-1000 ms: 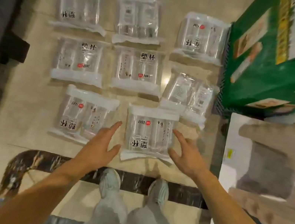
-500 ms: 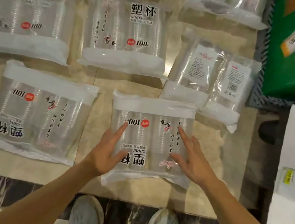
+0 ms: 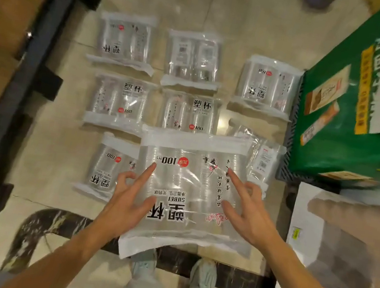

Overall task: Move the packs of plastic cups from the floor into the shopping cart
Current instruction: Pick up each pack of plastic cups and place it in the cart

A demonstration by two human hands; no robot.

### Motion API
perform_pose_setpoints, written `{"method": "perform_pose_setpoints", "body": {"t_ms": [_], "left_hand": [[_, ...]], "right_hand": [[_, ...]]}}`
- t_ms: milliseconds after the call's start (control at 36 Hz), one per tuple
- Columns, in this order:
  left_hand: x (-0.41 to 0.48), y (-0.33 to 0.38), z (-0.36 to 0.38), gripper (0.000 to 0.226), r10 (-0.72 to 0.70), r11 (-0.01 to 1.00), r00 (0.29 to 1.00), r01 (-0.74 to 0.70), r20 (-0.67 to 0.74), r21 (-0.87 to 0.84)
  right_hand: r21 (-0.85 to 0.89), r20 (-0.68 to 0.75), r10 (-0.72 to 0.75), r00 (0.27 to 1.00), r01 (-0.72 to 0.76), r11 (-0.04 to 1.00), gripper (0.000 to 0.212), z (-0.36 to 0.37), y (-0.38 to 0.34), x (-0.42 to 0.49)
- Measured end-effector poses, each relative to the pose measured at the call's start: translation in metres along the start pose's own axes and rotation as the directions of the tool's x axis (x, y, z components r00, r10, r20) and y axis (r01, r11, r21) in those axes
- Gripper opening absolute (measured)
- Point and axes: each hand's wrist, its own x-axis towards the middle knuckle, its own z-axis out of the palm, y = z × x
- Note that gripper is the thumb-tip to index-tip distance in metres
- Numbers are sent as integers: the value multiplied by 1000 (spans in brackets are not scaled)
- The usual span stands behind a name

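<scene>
A clear pack of plastic cups (image 3: 186, 188) with black lettering and a red "100" mark is lifted off the floor, close to the camera. My left hand (image 3: 127, 202) grips its left side and my right hand (image 3: 247, 215) grips its right side, index fingers lying on top. Several more packs lie in rows on the beige tiles, among them one (image 3: 109, 168) at the lower left, one (image 3: 126, 40) at the far left and one (image 3: 266, 86) at the far right. A dark mesh cart edge (image 3: 289, 135) shows at the right.
A green printed carton (image 3: 354, 116) sits in or over the cart at the right. A white board with a yellow tag (image 3: 304, 238) lies below it. A dark shelf frame (image 3: 28, 66) runs down the left. My feet (image 3: 175, 269) stand on a dark marble strip.
Both hands closed on the nearest pack and raised it from the floor toward the camera. My head rose, so the whole grid of packs and the shelf are in view again.
</scene>
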Motion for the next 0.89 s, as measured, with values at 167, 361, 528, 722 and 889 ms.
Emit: {"method": "perform_pose_setpoints", "body": {"t_ms": [167,361,528,722,889], "left_hand": [[-70,144,-162,61,77,997,973,-78,-219,4],[-169,289,-340,58,110,993,902,-85,-418,76],[-243,347,-443,59,93,995,822,-50,-562,91],[-324,370,-492,61,-73,996,713,91,-697,-11],[-393,358,-488,59,-274,960,523,197,-807,-198]], "right_hand": [[-69,-81,-171,982,165,984,67,-151,-177,-47],[-137,-170,-370,913,350,927,64,-298,-379,-112],[-182,-121,-520,846,496,849,62,-366,-499,-141],[-289,19,-710,704,684,670,60,-385,-605,-131],[-198,211,-816,538,841,503,65,-352,-680,-138]]}}
